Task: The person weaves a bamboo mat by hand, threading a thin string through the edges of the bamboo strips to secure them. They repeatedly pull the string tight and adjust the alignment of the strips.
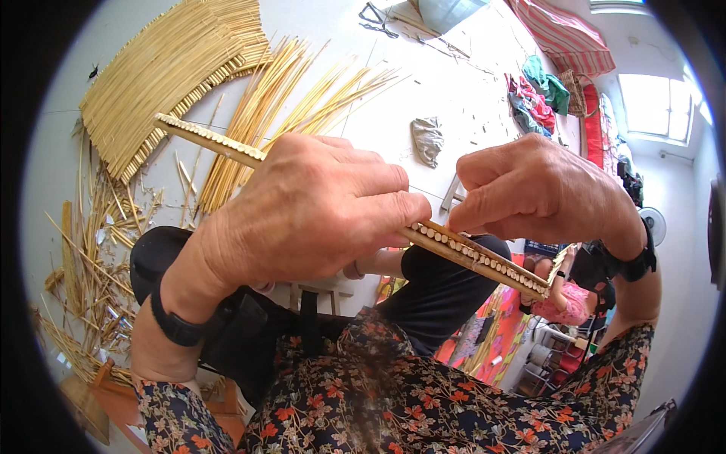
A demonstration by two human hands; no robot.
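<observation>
A long narrow strip of straw-coloured stalks (pixel 484 257), with a row of pale cut ends along its edge, slants across in front of my lap. It bends at a corner near its right end. My left hand (pixel 310 208) is wrapped around its middle, fingers closed, hiding part of it. The far left part (pixel 204 138) of the strip sticks out past that hand. Above the right part, my right hand (pixel 541 189) is curled with its fingertips pinched together close to the upper edge. Whatever these fingertips hold, if anything, is hidden.
A mat of bound stalks (pixel 162 79) lies on the floor at upper left, beside loose long stalks (pixel 265 102). Scraps (pixel 94 280) litter the left side. A crumpled grey cloth (pixel 428 141) lies ahead. Clothes (pixel 533 106) are heaped at upper right; a person in pink (pixel 567 303) is to the right.
</observation>
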